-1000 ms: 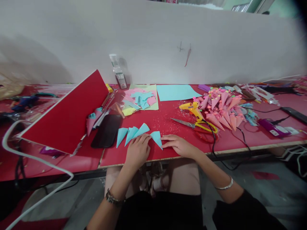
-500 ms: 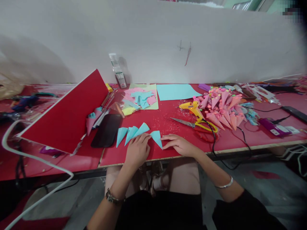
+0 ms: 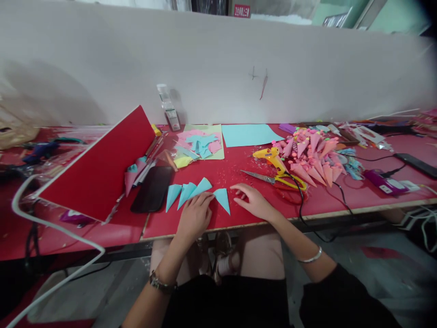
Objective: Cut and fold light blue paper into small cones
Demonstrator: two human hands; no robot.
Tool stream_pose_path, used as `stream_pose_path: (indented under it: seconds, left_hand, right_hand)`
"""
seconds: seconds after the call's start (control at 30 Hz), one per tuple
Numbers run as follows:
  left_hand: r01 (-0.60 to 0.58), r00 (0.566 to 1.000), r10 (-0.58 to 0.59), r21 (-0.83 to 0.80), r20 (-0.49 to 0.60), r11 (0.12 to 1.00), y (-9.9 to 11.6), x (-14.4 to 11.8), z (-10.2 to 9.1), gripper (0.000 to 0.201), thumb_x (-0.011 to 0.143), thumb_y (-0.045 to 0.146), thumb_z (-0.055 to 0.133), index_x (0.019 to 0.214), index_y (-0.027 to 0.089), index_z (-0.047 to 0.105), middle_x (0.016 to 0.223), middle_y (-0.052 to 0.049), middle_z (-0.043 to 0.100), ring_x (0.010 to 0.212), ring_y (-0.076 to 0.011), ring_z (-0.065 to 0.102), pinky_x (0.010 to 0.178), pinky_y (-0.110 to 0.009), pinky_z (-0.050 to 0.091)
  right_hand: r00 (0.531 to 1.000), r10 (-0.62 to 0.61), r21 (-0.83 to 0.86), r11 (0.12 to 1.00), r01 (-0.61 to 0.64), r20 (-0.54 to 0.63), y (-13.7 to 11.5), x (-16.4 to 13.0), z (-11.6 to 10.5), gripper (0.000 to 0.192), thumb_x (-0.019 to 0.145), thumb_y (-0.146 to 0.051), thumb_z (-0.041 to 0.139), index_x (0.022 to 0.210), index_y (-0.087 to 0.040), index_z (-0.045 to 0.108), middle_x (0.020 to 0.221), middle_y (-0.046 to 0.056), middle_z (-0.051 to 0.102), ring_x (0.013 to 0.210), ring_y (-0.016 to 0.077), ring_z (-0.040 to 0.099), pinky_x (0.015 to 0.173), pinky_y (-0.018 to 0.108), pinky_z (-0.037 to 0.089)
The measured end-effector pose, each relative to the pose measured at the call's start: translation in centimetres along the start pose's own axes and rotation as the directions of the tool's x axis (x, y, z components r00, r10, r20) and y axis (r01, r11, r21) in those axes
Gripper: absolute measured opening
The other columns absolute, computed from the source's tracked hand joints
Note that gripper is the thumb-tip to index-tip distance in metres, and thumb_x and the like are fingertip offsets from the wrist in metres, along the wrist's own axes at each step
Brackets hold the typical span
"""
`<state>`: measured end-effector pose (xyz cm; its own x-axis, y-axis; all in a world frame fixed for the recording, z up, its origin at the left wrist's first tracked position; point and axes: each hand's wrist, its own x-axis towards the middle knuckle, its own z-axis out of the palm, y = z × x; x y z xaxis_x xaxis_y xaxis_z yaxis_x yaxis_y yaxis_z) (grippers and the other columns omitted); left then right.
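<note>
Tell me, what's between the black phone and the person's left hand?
In the head view, three light blue paper cones lie fanned on the red table between the black phone and the left hand.

Take the scissors [image 3: 273, 178] on the worktop [image 3: 327, 200] as your marker. Just behind them lies the glue gun [image 3: 271, 156], and to their right the heap of cones [image 3: 314, 157]. Left of them lies a folded paper piece [image 3: 223, 199] between your left hand [image 3: 195, 215] and right hand [image 3: 251, 200]; further left lie three paper cones [image 3: 186, 192], then the phone [image 3: 152, 188].
</note>
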<state>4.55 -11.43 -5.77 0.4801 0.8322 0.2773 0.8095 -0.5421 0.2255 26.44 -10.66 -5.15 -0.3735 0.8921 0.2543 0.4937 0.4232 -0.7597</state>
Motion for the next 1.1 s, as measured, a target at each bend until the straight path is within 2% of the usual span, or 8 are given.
stream_pose_path:
  seconds: [0.17, 0.4, 0.53, 0.63, 0.8, 0.9, 1.03, 1.1]
  left_hand:
    - [-0.020, 0.999, 0.021, -0.047, 0.026, 0.999, -0.5, 0.1, 0.2, 0.045, 0.077, 0.009, 0.036, 0.120, 0.018, 0.048, 0.123, -0.006, 0.052, 0.114, -0.0208, 0.044, 0.094, -0.038, 0.038]
    - [0.011, 1.000, -0.004, -0.250, 0.028, 0.968, -1.2, 0.5, -0.4, 0.044, 0.077, 0.010, 0.039, 0.120, 0.016, 0.047, 0.121, -0.007, 0.054, 0.113, -0.0189, 0.045, 0.097, -0.038, 0.037]
    - [0.084, 0.996, -0.065, -0.367, 0.064, 0.926, -1.2, 1.1, -0.8, 0.040, 0.080, 0.019, 0.041, 0.119, 0.014, 0.046, 0.121, -0.011, 0.053, 0.114, -0.0204, 0.046, 0.097, -0.039, 0.036]
    - [0.126, 0.992, -0.110, -0.443, 0.063, 0.887, -1.2, 1.7, -0.7, 0.043, 0.080, 0.025, 0.043, 0.121, 0.014, 0.044, 0.120, -0.012, 0.053, 0.114, -0.0214, 0.046, 0.097, -0.041, 0.035]
    - [0.228, 0.974, -0.174, -0.673, 0.149, 0.704, -1.4, 4.3, -0.7, 0.046, 0.076, 0.035, 0.051, 0.117, 0.014, 0.045, 0.103, -0.010, 0.061, 0.094, -0.0200, 0.058, 0.084, -0.037, 0.044]
    - [0.249, 0.965, -0.226, -0.755, 0.136, 0.607, -1.7, 6.8, -1.3, 0.045, 0.068, 0.037, 0.059, 0.106, 0.013, 0.051, 0.086, -0.006, 0.063, 0.075, -0.0172, 0.059, 0.068, -0.030, 0.047]
    - [0.145, 0.979, -0.204, -0.784, 0.024, 0.604, -2.5, 10.0, -2.3, 0.022, 0.066, 0.033, 0.061, 0.076, 0.014, 0.058, 0.066, 0.000, 0.059, 0.061, -0.0120, 0.053, 0.059, -0.024, 0.042]
    - [0.123, 0.973, -0.229, -0.784, -0.025, 0.609, -3.2, 11.1, -2.6, 0.020, 0.067, 0.032, 0.059, 0.076, 0.015, 0.056, 0.063, 0.002, 0.055, 0.059, -0.0112, 0.052, 0.057, -0.023, 0.040]
  right_hand:
    - [0.995, 0.006, -0.227, 0.974, 0.016, 0.098, -0.8, 2.2, 0.7, 0.067, 0.070, -0.026, 0.064, 0.130, -0.020, 0.034, 0.126, 0.012, 0.045, 0.118, 0.0245, 0.038, 0.097, 0.042, 0.032]
    - [0.975, 0.140, -0.257, 0.962, -0.092, 0.173, -1.8, 3.7, 0.4, 0.069, 0.066, -0.016, 0.064, 0.128, -0.010, 0.034, 0.121, 0.018, 0.044, 0.119, 0.0282, 0.036, 0.097, 0.044, 0.029]
    - [0.991, 0.093, -0.130, 0.988, -0.080, 0.095, -0.9, 3.6, 0.9, 0.056, 0.069, -0.003, 0.050, 0.123, -0.014, 0.039, 0.106, 0.011, 0.048, 0.089, 0.0168, 0.052, 0.082, 0.034, 0.042]
    - [0.993, 0.103, 0.021, 0.994, -0.104, 0.064, 0.0, 3.5, 1.6, 0.054, 0.070, 0.000, 0.044, 0.120, -0.019, 0.040, 0.103, 0.007, 0.042, 0.069, 0.0083, 0.051, 0.068, 0.026, 0.046]
    - [0.992, 0.122, 0.266, 0.955, -0.128, 0.040, 0.1, 5.1, 0.9, 0.052, 0.070, -0.007, 0.047, 0.119, -0.021, 0.036, 0.093, 0.002, 0.042, 0.066, 0.0068, 0.049, 0.061, 0.022, 0.043]
    - [0.986, 0.143, 0.369, 0.924, -0.100, -0.091, -0.2, 7.2, -0.4, 0.053, 0.070, -0.012, 0.050, 0.119, -0.020, 0.033, 0.089, 0.001, 0.045, 0.066, 0.0071, 0.047, 0.062, 0.023, 0.042]
    - [0.963, 0.158, 0.448, 0.893, -0.044, -0.220, -0.1, 10.2, -1.7, 0.056, 0.067, -0.014, 0.051, 0.119, -0.020, 0.032, 0.085, 0.000, 0.050, 0.064, 0.0079, 0.047, 0.064, 0.024, 0.041]
    - [0.948, 0.181, 0.485, 0.874, -0.033, -0.262, 0.1, 11.2, -2.0, 0.056, 0.066, -0.014, 0.051, 0.118, -0.020, 0.032, 0.081, -0.001, 0.052, 0.064, 0.0085, 0.047, 0.065, 0.024, 0.041]
